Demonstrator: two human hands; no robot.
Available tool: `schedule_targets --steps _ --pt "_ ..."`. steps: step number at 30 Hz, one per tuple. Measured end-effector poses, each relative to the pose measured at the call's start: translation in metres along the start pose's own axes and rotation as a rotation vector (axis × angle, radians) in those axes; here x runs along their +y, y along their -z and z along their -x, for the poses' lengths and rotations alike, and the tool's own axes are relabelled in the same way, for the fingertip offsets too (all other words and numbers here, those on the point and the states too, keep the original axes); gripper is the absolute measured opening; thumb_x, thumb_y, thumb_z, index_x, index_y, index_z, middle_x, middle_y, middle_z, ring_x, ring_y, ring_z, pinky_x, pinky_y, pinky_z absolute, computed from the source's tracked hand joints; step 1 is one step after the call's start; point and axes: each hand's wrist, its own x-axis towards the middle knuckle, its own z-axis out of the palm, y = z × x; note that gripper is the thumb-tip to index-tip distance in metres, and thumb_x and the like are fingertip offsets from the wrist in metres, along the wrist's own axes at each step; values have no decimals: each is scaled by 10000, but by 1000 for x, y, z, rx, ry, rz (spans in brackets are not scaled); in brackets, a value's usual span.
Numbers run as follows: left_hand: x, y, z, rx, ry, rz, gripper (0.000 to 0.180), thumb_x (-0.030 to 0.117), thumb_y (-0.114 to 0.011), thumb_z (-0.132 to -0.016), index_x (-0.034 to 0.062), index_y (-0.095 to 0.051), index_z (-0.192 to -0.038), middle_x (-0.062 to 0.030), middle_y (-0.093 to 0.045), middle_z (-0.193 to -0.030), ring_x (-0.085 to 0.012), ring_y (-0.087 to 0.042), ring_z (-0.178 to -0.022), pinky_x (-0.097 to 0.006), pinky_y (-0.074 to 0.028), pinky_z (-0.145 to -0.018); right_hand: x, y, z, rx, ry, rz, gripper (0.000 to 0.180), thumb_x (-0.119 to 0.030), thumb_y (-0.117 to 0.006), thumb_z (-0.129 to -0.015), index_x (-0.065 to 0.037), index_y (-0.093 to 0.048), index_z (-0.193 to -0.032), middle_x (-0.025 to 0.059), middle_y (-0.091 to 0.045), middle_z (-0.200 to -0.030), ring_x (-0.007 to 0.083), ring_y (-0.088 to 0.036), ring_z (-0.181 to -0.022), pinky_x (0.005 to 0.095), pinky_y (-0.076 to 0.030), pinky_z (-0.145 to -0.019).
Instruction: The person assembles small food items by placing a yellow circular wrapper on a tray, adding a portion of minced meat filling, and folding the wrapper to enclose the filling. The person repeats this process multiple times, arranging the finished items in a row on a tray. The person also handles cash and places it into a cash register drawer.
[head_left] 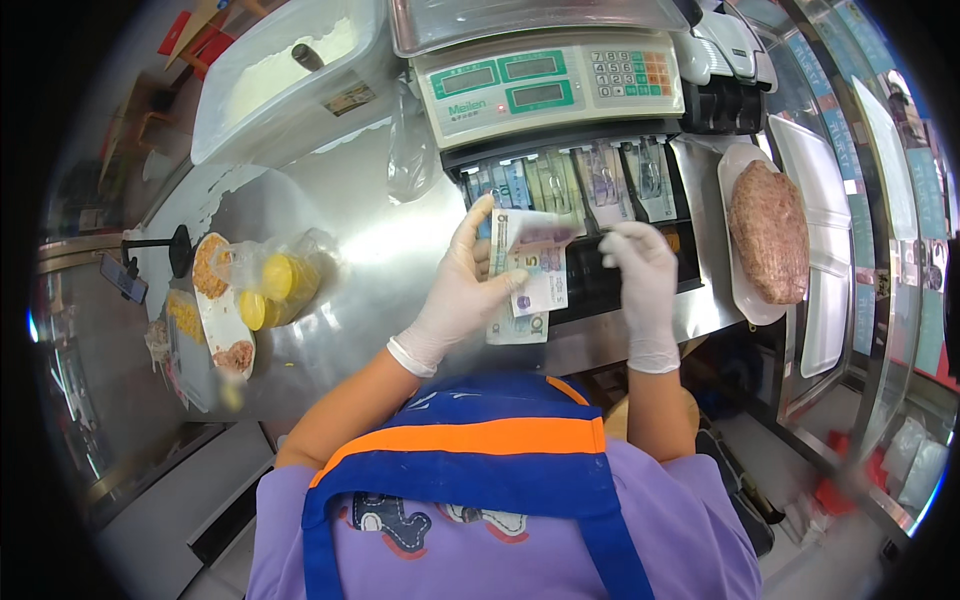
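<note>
My gloved left hand (455, 300) holds several banknotes (543, 285) fanned over the open cash drawer (585, 320), its thumb pressed on top of them. The notes are purple and bluish-grey, and the upper one is blurred. To their right is my gloved right hand (643, 275), fingers curled together and slightly smeared. Whether a note's edge is between those fingertips, I cannot make out. Inside the drawer, more banknotes (555, 185) lie sorted in compartments under clips.
Behind the drawer stands a scale (545, 85), with a white machine (725, 60) to its right. A tub of white powder (290, 70) is at the back left. Yellow-lidded containers (275, 290) and food on a tray (228, 315) sit left; a meat piece (768, 232) lies right.
</note>
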Motion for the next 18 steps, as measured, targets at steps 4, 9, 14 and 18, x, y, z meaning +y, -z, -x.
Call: schedule_targets --steps 4,9,14,18 --pt "7 -28 -41 -8 83 -82 865 6 -685 -795 30 -159 -1481 -156 -610 -1103 -182 -617 -976 -298 -517 -837 -25 36 -13 15 -49 37 444 13 -642 -846 32 -466 -1253 78 -654 -909 112 -601 -799 219 -482 -742" --pt "-17 -61 -62 -173 72 -1 571 26 -710 -814 -11 -448 -1320 -94 -639 -1071 -144 -627 -950 -280 -528 -842 -11 36 -10 -22 68 16 113 -19 -656 -875 3 -631 -983 41 -659 -897 103 -611 -826 240 -486 -790" --pt "-22 -62 -76 -107 315 76 274 101 -632 -905 -14 -584 -1149 -81 -668 -992 -147 -655 -831 -322 -565 -738 -3 72 -27 191 -1 -283 171 5 -553 -919 29 -572 -1088 85 -659 -997 129 -641 -847 264 -529 -798" --pt "-30 -61 -111 -120 388 219 251 86 -576 -928 2 -554 -1164 -102 -655 -1032 -199 -662 -893 -352 -565 -783 -24 102 -35 49 -76 -70 419 3 -557 -903 2 -427 -1301 134 -667 -1009 155 -659 -882 268 -546 -755"
